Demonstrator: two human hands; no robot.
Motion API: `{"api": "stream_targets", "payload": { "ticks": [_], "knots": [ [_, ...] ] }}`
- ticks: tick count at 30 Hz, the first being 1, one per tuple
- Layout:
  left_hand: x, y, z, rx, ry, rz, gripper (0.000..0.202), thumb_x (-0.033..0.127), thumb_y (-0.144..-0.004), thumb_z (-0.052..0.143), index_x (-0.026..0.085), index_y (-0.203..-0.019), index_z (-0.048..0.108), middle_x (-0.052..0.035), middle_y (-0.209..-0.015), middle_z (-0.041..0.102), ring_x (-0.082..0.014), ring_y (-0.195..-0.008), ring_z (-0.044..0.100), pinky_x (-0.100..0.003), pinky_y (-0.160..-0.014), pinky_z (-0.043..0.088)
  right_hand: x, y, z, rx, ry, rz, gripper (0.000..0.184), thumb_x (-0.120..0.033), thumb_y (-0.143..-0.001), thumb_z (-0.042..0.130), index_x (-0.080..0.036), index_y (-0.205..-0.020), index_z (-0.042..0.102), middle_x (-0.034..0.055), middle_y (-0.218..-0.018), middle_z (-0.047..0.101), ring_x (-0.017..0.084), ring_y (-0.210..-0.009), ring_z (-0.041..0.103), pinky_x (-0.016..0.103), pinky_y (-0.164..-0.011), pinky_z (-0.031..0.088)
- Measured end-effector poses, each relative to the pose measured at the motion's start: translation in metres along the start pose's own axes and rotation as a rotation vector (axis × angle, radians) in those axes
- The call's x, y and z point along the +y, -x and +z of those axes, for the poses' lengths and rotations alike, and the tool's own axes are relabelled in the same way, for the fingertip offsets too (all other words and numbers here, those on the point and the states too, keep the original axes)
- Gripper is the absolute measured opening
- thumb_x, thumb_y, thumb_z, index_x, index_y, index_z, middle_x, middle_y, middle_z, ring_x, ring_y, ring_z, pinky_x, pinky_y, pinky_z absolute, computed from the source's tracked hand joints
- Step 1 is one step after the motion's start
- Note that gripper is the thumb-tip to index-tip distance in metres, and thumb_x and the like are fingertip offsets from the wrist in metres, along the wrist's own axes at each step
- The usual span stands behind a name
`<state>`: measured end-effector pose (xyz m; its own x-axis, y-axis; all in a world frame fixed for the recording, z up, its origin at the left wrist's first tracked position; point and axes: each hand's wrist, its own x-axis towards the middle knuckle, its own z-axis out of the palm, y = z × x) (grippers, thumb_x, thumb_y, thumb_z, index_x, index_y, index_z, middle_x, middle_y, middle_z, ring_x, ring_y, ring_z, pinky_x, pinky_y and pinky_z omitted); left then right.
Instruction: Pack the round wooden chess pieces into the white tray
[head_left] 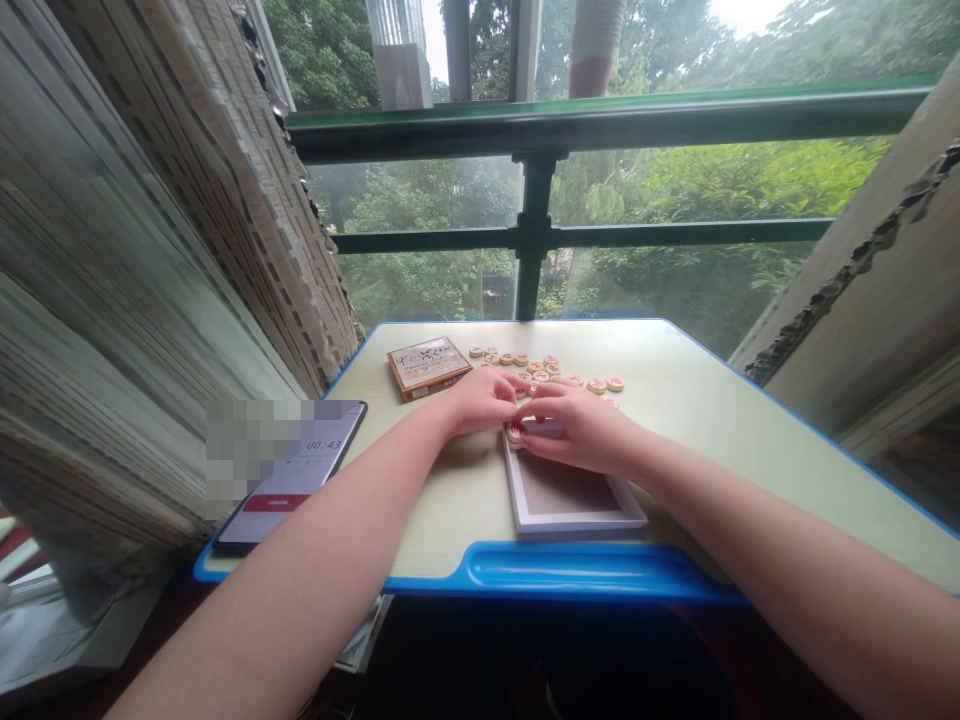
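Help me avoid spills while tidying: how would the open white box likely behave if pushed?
The open white box looks low and broad, so it would probably slide rather than tip. Its thin walls suggest it is light and might flex. The table looks flat and smooth, so the box may glide easily.

One shallow, rectangular, white-walled open tray (pixel 581 523) with a brownish interior lies flat on the pale, blue-edged surface (pixel 720 420), near its front edge; its far end is partly hidden. One round, cream-coloured disc (pixel 515 434) with a red marking sits at the tray's far left corner. Beyond, similar loose round cream discs (pixel 615 384), marked in red or dark characters, lie flat, scattered, several touching.
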<state>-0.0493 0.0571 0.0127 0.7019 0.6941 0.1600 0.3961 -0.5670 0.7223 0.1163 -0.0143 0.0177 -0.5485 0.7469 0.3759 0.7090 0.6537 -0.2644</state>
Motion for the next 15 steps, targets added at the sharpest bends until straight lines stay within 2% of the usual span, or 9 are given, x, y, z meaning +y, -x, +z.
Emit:
{"api": "stream_targets", "payload": {
  "ticks": [11,15],
  "knots": [
    [0.0023,0.0006,-0.0014,-0.006,-0.013,-0.007,0.016,0.010,-0.059,0.053,0.014,-0.051,0.066,-0.0036,-0.109,0.066,-0.0214,-0.099,0.059,-0.028,-0.089,0.044,0.0028,0.0007,0.0006,-0.017,-0.006,0.013,0.025,-0.037,-0.078,0.058,-0.021,-0.095,0.067,0.0066,-0.087,0.065,0.019,-0.085,0.056,0.032,-0.078,0.043],
    [0.0019,0.0002,-0.0005,0.044,-0.021,-0.012,0.016,0.009,-0.059,0.053,0.015,-0.054,0.066,-0.0022,-0.105,0.067,-0.0200,-0.099,0.059,-0.029,-0.091,0.043,0.0024,0.0008,-0.0029,-0.008,0.010,0.019,0.025,-0.034,-0.077,0.058,-0.020,-0.096,0.067,0.0077,-0.091,0.064,0.021,-0.088,0.056,0.033,-0.078,0.043]
  ]
}}
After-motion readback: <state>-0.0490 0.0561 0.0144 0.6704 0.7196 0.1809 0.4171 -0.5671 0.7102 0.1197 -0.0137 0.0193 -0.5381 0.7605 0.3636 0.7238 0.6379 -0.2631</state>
